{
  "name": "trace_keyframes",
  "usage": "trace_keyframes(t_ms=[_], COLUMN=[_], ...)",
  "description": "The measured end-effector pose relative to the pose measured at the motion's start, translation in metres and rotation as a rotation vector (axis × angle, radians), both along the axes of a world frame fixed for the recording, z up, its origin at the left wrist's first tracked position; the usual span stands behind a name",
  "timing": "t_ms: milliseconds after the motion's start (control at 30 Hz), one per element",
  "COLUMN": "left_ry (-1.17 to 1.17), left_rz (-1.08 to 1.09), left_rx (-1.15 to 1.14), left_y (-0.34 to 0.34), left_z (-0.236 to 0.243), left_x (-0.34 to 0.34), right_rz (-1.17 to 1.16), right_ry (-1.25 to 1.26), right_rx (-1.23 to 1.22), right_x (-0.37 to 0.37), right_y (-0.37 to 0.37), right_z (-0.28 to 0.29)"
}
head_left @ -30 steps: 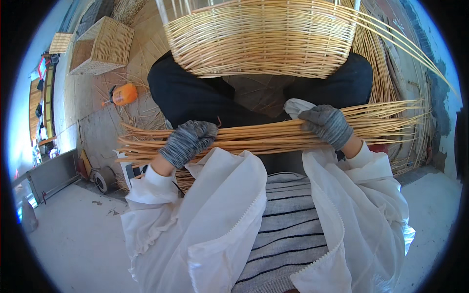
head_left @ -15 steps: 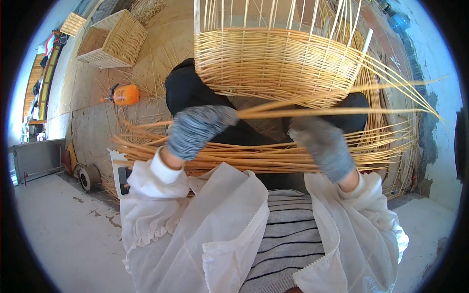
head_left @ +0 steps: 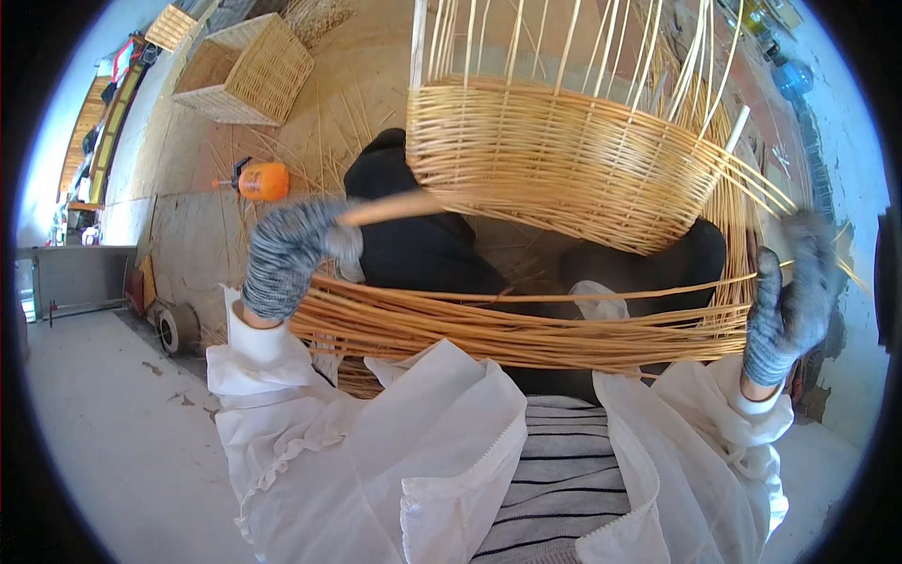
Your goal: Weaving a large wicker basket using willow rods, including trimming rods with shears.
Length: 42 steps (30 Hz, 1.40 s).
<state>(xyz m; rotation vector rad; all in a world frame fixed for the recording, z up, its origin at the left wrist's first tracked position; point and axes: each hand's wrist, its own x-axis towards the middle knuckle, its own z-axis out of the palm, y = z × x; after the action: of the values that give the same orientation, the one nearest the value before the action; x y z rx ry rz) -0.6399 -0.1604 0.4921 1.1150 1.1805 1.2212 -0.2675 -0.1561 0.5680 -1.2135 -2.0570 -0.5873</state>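
My left hand (head_left: 287, 254), in a grey knitted glove, is closed on pale brown willow rods (head_left: 390, 208), blurred where they extend rightward. My right hand (head_left: 789, 305), gloved alike, is at the far right beside rod ends, its fingers apart and partly blurred; whether rods touch its palm I cannot tell. A long bundle of willow rods (head_left: 517, 334) lies crosswise over my lap, below both hands. Ahead, a partly woven wicker basket (head_left: 554, 146) with upright stakes stands by my dark-trousered legs (head_left: 413, 249), several loose rods sticking out from its right side.
At back left are a square wicker basket (head_left: 268, 75) and a smaller one (head_left: 171, 28); nearer, an orange sprayer (head_left: 263, 180), a roll (head_left: 177, 331) and a grey metal bench (head_left: 80, 273). Rods lie along the right, near a blue water jug (head_left: 791, 80) and wall (head_left: 850, 376).
Both hands have moved apart from the middle, the left leftward, the right far right with its fingers spreading. Rods lifted off the bundle in my left hand have swung. The basket appears lower and rightward.
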Motion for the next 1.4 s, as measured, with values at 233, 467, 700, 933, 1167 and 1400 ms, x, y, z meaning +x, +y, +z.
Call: trace_keyframes(t_ms=[233,467,700,933,1167,1400], left_ry=[1.454,1.286,0.639,0.279,0.286,0.171], left_rz=[-0.080,-0.280,-0.023,-0.085,-0.098,-0.080], left_rx=[0.958,0.774,0.004,-0.059,-0.114,-0.132], left_y=[0.035,0.111,0.185,0.187,0.191,0.185], left_z=[-0.071,-0.087,-0.129,-0.159,-0.158,-0.134], left_x=[0.062,0.023,-0.001,-0.008,-0.008,0.001], right_rz=[0.706,0.461,0.250,0.053,-0.041,-0.095], right_ry=[1.331,1.175,1.574,1.574,1.459,1.682], right_rx=[-0.930,-1.293,-0.956,-1.035,-1.184,-1.356], right_x=[-0.034,-0.043,-0.013,-0.020,-0.029,-0.032], right_y=[0.026,0.105,0.169,0.162,0.189,0.192], right_z=[-0.078,-0.096,-0.172,-0.195,-0.167,-0.190])
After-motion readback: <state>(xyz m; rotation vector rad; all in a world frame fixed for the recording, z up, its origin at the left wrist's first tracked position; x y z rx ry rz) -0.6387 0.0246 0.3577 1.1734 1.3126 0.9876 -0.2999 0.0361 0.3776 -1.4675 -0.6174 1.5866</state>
